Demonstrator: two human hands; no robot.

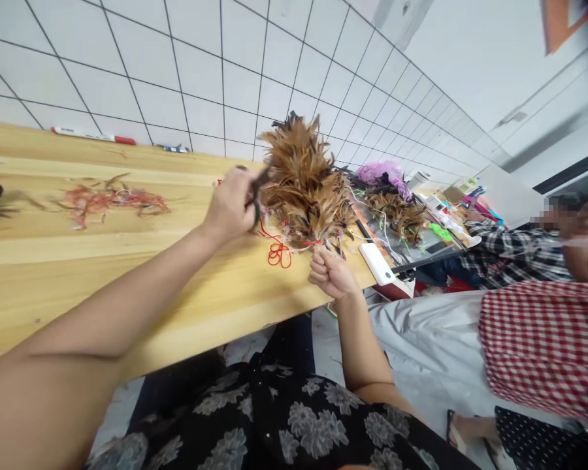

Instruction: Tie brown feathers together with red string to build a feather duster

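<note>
My left hand (229, 207) is closed around the dark handles of a pair of scissors (259, 190), their blades partly hidden against the feathers. Beside them stands a bundle of brown feathers (306, 186), bushy and dark-tipped at the top. At its lower end, my right hand (332, 273) makes a fist around the gathered base, where red string shows just above the fingers. What lies inside the fist is hidden. A loose coil of red string (278, 253) rests on the wooden table between my hands.
String scraps and feather bits (112, 201) lie on the table (78, 274) at left. A marker (93, 136) sits along the tiled wall. To the right are a white power bank-like device (377, 264), more feathers (396, 214) and a purple bag (382, 172). Other people sit at far right.
</note>
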